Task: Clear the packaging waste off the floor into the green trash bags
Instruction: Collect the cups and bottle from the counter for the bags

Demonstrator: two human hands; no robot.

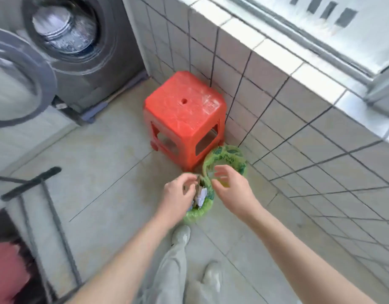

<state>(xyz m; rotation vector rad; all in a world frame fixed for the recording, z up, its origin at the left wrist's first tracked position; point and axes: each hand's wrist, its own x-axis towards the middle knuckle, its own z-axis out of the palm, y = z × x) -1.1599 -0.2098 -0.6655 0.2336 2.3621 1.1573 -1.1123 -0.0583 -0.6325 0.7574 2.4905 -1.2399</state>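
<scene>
Hands (179,189) (230,187) over crinkly, round-mouthed green bags (227,160).

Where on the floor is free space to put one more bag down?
Bare floor lies between the red stool, the washing machine and the black rack. It is crowded by the tiled wall, where both green bags sit.

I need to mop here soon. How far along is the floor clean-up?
Nearly done, it seems. The near green bag already holds crumpled packaging, and no loose waste shows on the floor. The left hand is at that bag's mouth, fingers curled, grip blurred; the right hand hovers open. The far bag by the stool stands open; neither is tied.
</scene>
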